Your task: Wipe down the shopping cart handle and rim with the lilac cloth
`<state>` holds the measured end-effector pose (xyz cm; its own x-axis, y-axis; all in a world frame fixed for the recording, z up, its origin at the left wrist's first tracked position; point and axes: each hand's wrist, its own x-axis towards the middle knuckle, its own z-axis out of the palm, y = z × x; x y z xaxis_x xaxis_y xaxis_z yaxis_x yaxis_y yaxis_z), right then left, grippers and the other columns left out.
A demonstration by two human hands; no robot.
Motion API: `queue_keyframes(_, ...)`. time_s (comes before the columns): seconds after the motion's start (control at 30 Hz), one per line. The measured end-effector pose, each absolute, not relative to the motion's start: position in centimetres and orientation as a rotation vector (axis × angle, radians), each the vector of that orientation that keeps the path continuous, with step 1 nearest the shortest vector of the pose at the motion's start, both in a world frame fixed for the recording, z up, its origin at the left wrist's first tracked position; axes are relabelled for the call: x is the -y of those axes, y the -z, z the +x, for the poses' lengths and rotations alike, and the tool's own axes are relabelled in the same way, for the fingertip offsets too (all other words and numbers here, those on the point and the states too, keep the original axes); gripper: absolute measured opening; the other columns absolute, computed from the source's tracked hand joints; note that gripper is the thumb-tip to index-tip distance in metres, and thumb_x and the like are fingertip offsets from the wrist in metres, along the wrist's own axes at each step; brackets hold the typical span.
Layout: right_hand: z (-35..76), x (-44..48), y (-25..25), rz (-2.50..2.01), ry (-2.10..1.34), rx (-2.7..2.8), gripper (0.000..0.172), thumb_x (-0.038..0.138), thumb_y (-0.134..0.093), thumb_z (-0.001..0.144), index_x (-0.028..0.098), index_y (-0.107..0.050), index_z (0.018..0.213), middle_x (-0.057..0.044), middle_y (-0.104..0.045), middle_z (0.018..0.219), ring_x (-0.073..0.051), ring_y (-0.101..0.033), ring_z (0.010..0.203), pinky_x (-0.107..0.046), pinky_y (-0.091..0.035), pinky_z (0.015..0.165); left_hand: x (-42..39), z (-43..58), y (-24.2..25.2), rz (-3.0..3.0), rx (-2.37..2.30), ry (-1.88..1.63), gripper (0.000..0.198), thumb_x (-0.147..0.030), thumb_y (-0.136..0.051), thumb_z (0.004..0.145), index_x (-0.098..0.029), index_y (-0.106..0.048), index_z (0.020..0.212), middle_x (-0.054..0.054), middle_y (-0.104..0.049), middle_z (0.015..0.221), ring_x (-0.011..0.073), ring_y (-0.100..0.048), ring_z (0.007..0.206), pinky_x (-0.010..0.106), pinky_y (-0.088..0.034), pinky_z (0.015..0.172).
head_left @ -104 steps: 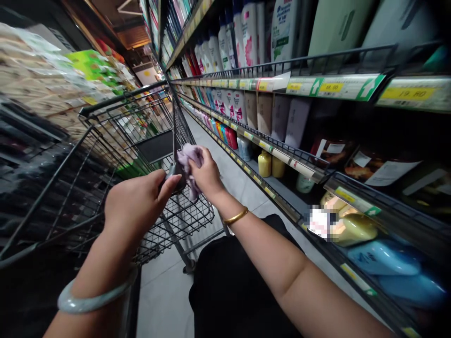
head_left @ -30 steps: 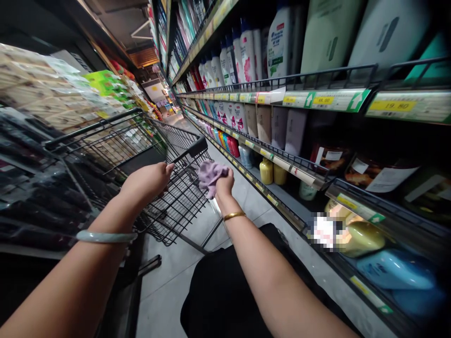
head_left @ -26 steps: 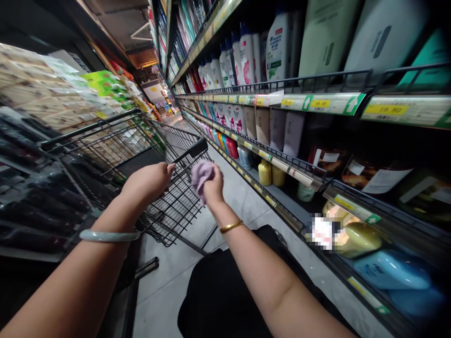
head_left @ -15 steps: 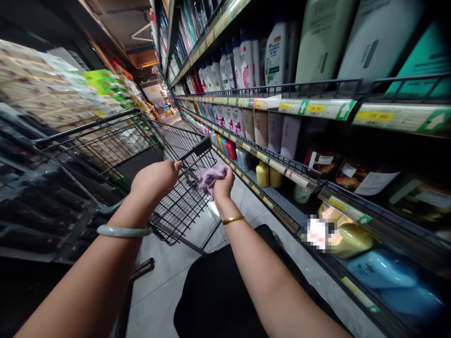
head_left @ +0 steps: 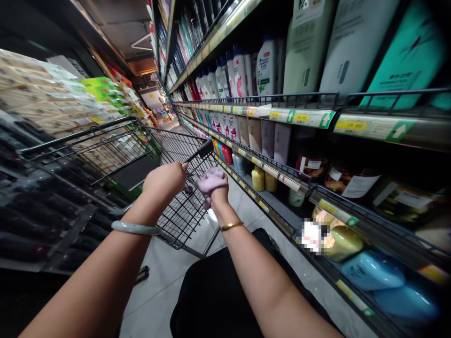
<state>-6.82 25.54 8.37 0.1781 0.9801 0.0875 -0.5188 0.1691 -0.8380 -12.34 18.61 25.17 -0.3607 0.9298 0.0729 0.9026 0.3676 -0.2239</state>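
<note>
Dark plastic-wrapped packs (head_left: 31,202) stand at nine o'clock in the view. Beside them, the black wire shopping cart (head_left: 134,166) tilts across the aisle. The left hand (head_left: 165,182) is closed in a fist over its handle bar (head_left: 203,149), presumably to steady it; the undersides of the fingers are hidden. Past the thumb, the bar's long axis runs toward two o'clock, ending in a dark cap.

Just below that cap, apart from the left hand, is the lilac cloth (head_left: 210,182), bunched in the right hand (head_left: 220,193). The fingers are folded in around it, likely keeping a compact pad facing the cart. Crumpled, it has no firm long axis; its loose fold droops toward seven o'clock. Shampoo bottles (head_left: 266,65) line the shelf at one o'clock, upright, probably so their labels face the aisle.
</note>
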Motion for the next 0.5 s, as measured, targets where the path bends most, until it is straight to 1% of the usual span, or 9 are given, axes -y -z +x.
queue_keyframes(0.03, -7.0, -25.0, -9.0, -0.722, -1.220, 0.773, 0.033, 0.037, -0.057, 0.095, 0.021, -0.066, 0.123, -0.004, -0.076, 0.107, -0.018, -0.072, 0.090, -0.032, -0.065, 0.085, -18.7, -12.2, -25.2, -1.658, 2.435, -0.221, 0.070, -0.055, -0.021, 0.106, -0.015, -0.078, 0.116, 0.026, -0.080, 0.108, 0.0401, -0.078, 0.103, 0.045, -0.060, 0.086)
queue_keyframes(0.1, -7.4, -23.9, -10.1, -0.608, -1.130, 0.881, 0.038, 0.035, -0.065, 0.094, 0.023, -0.066, 0.130, -0.006, -0.075, 0.123, -0.018, -0.072, 0.108, -0.032, -0.062, 0.100, -18.9, -11.8, -25.3, -1.679, 2.415, -0.238, 0.063, -0.050, -0.027, 0.106, -0.013, -0.077, 0.117, 0.027, -0.079, 0.112, 0.0389, -0.078, 0.105, 0.043, -0.060, 0.087)
queue_keyframes(0.17, -7.2, -23.4, -10.4, -0.588, -0.964, 0.986, 0.050, 0.033, -0.072, 0.090, 0.024, -0.064, 0.139, -0.010, -0.069, 0.137, -0.021, -0.066, 0.126, -0.036, -0.055, 0.114, -18.9, -11.4, -25.3, -1.691, 2.396, -0.242, 0.060, -0.046, -0.028, 0.106, -0.012, -0.076, 0.118, 0.027, -0.079, 0.114, 0.0386, -0.078, 0.107, 0.042, -0.059, 0.089)
queue_keyframes(0.23, -6.3, -24.0, -9.6, -0.749, -0.862, 0.957, 0.057, 0.031, -0.072, 0.089, 0.023, -0.061, 0.144, -0.015, -0.065, 0.141, -0.025, -0.063, 0.132, -0.042, -0.053, 0.118, -18.9, -11.1, -25.3, -1.690, 2.395, -0.229, 0.063, -0.048, -0.025, 0.106, -0.012, -0.075, 0.120, 0.027, -0.079, 0.111, 0.0391, -0.078, 0.107, 0.044, -0.060, 0.088)
queue_keyframes(0.33, -5.1, -25.5, -8.1, -0.991, -0.889, 0.785, 0.054, 0.026, -0.060, 0.092, 0.018, -0.059, 0.145, -0.019, -0.063, 0.141, -0.029, -0.061, 0.134, -0.051, -0.050, 0.121, -19.0, -10.9, -25.2, -1.684, 2.416, -0.200, 0.067, -0.052, -0.021, 0.107, -0.014, -0.074, 0.121, 0.024, -0.080, 0.102, 0.0391, -0.078, 0.101, 0.046, -0.060, 0.087)
queue_keyframes(0.43, -5.9, -25.1, -7.8, -0.929, -0.865, 0.878, 0.055, 0.027, -0.055, 0.096, 0.018, -0.058, 0.150, -0.019, -0.061, 0.149, -0.029, -0.058, 0.142, -0.054, -0.047, 0.125, -19.3, -11.0, -24.9, -1.692, 2.431, -0.180, 0.065, -0.052, -0.023, 0.106, -0.014, -0.075, 0.119, 0.023, -0.080, 0.097, 0.0382, -0.079, 0.095, 0.046, -0.060, 0.087)
queue_keyframes(0.5, -7.1, -23.9, -8.2, -0.850, -0.769, 1.037, 0.057, 0.035, -0.056, 0.100, 0.021, -0.055, 0.156, -0.019, -0.053, 0.162, -0.030, -0.051, 0.152, -0.054, -0.043, 0.129, -19.6, -11.2, -24.8, -1.701, 2.427, -0.170, 0.064, -0.051, -0.024, 0.106, -0.013, -0.074, 0.118, 0.024, -0.080, 0.096, 0.0380, -0.079, 0.098, 0.045, -0.059, 0.088)
